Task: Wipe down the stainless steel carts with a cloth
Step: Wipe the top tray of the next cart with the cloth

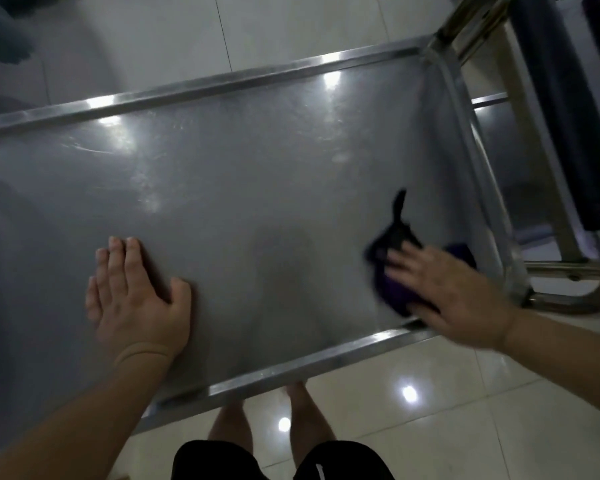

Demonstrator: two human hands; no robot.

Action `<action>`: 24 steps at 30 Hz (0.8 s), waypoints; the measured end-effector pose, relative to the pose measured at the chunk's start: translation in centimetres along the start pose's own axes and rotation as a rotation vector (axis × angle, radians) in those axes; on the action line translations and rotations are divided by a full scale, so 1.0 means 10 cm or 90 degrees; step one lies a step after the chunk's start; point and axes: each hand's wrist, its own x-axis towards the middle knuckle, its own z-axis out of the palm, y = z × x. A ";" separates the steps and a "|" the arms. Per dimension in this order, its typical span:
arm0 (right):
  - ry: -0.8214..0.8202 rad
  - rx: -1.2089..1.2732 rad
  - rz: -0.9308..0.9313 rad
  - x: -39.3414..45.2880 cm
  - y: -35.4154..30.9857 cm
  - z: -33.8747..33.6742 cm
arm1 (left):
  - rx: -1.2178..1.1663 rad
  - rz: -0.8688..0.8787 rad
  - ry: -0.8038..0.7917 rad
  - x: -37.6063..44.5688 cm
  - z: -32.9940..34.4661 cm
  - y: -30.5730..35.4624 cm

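The stainless steel cart fills most of the view, its flat top shelf ringed by a raised rim. A dark purple cloth lies bunched on the shelf near the right front corner. My right hand presses flat on the cloth with straight, spread fingers; it is motion-blurred. My left hand rests palm down on the bare shelf at the left front, fingers straight, holding nothing. A beige band wraps that wrist.
The cart's tubular handle frame rises at the right end, with a lower shelf visible beyond it. A dark cylinder stands at the far right. Glossy white floor tiles surround the cart. My bare feet stand under the front rim.
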 end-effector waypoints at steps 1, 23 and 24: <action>-0.042 -0.009 -0.051 -0.13 -0.04 0.03 | 0.001 0.001 0.001 0.00 0.00 0.00; 0.213 0.034 0.298 2.82 0.47 -0.53 | 0.027 0.005 0.013 0.01 0.05 -0.06; 0.200 0.022 0.216 2.62 0.30 -0.46 | 0.027 0.004 0.009 0.01 0.05 -0.05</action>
